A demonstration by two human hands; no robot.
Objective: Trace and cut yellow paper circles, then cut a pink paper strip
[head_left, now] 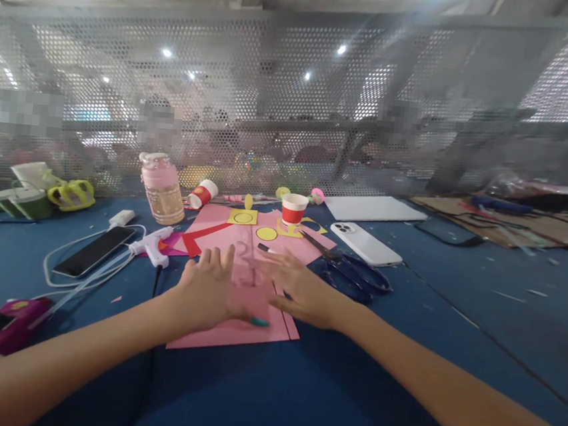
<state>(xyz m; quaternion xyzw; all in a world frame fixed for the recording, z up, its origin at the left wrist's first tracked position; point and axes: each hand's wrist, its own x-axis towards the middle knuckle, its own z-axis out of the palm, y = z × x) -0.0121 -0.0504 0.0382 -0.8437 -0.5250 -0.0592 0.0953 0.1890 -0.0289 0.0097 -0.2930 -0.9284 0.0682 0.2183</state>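
Note:
My left hand (203,292) is over the pink paper sheet (232,338), fingers apart and thumb stretched to the right. My right hand (307,289) reaches in from the other side, fingers extended and a little blurred. Between them is a clear pinkish strip with rounded shapes (245,256); its kind is hard to make out. A black-ended pen (263,247) shows just beyond my right fingertips. Further off on the pink paper are a yellow circle (266,234), a yellow square with a drawn oval (243,216) and a red-and-white paper cup (294,209).
Dark-handled scissors (346,266) and a white phone (366,244) lie right. Left are a white glue gun (153,244), a black phone (93,251), cables and a pink-topped bottle (162,188). A purple power strip (17,321) sits near left. Perforated metal panel (274,105) behind.

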